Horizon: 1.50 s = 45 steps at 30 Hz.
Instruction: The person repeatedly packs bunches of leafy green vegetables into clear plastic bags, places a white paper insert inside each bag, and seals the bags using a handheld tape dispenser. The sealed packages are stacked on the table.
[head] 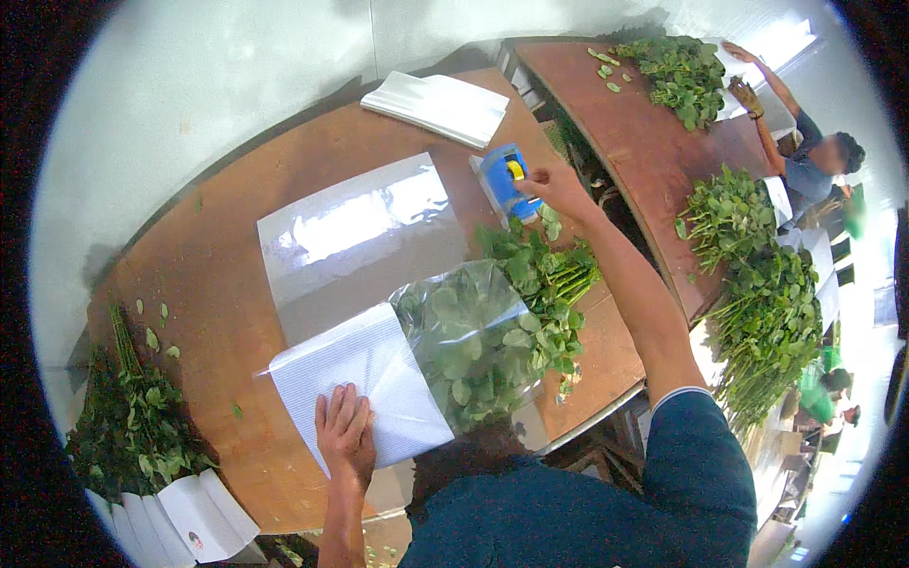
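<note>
My left hand lies flat with spread fingers on white corrugated paper, which is wrapped around one end of a leafy bunch. Clear plastic film covers part of the bunch's green foliage. Cut stems and uncovered leaves stick out on the right. My right hand is at the blue tape dispenser, its bent fingers beside the yellow tape roll. Whether tape is pinched between those fingers is too small to tell.
A clear plastic sheet lies flat on the wooden table. Folded white paper sits at the back. More leafy bunches lie at lower left and on the neighbouring table, where another person handles a bunch.
</note>
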Each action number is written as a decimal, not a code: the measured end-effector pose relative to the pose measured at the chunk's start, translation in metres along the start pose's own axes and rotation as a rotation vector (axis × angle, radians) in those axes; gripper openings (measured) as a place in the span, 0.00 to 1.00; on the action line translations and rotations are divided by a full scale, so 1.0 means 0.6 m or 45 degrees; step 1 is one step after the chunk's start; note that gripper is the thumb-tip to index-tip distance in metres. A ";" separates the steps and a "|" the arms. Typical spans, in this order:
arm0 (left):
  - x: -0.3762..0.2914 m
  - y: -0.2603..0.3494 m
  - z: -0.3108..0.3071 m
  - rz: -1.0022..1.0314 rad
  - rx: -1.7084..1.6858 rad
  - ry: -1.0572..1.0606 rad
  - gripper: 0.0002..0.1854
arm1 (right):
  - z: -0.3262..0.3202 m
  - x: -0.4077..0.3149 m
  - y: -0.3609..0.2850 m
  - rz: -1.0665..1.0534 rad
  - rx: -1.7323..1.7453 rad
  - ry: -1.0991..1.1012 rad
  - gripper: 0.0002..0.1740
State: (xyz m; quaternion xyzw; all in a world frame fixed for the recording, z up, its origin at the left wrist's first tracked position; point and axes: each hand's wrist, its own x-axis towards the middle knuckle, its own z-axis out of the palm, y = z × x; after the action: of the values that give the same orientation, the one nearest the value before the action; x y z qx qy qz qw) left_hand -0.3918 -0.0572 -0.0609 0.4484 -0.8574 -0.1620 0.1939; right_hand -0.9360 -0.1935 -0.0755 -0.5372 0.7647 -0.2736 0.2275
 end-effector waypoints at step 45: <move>0.013 0.024 -0.023 0.214 0.194 -0.321 0.25 | 0.319 -0.504 -0.357 0.803 1.364 -0.317 0.13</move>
State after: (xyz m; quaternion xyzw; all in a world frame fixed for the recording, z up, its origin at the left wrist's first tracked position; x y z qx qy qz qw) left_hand -0.3996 -0.0574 -0.0406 0.3648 -0.9191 -0.1348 0.0630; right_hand -0.5672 0.0011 -0.0597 -0.1253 0.6110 -0.4736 0.6218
